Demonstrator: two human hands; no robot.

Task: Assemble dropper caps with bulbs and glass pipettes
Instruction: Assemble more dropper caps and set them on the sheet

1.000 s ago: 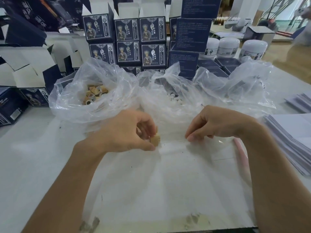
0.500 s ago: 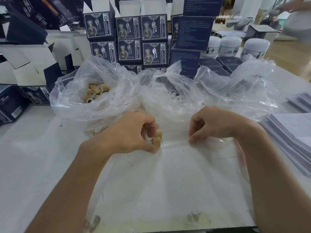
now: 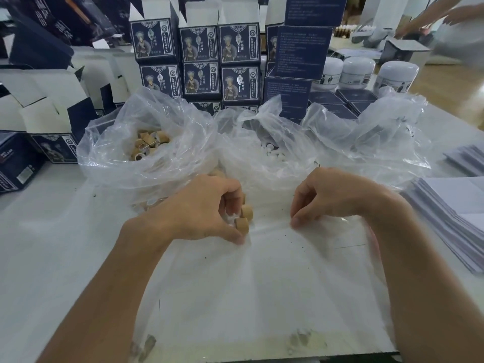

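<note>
**Operator A:** How are the hands posed?

**Operator B:** Both forearms are extended from the lower corners of the frame toward its centre. The left hand (image 3: 201, 208) is curled, knuckles up; two tan dropper caps (image 3: 244, 218) are gripped between its thumb and fingers, and something white is seen among the fingers but cannot be identified. The right hand (image 3: 332, 195) is curled, with thumb and forefinger closed in a pinch at the clear plastic sheet (image 3: 262, 284); whether the sheet or a small part is pinched cannot be told.

**Operator A:** What room and edges are noted?

**Operator B:** The near table edge (image 3: 340, 355) is seen at the bottom of the frame. The sheet is spread flat between it and the hands. A stack of white leaflets (image 3: 450, 218) is located at the right edge, near the right wrist. Just beyond the hands, three open plastic bags are set side by side: the bag of tan caps (image 3: 149, 145) at centre left, the bag of white bulbs (image 3: 272, 150) at centre, and a third bag (image 3: 366, 137) at centre right, its contents not visible. Behind them, stacked dark-blue cartons (image 3: 199, 61) and white jars (image 3: 358, 72) are ranged across the upper frame.
</note>
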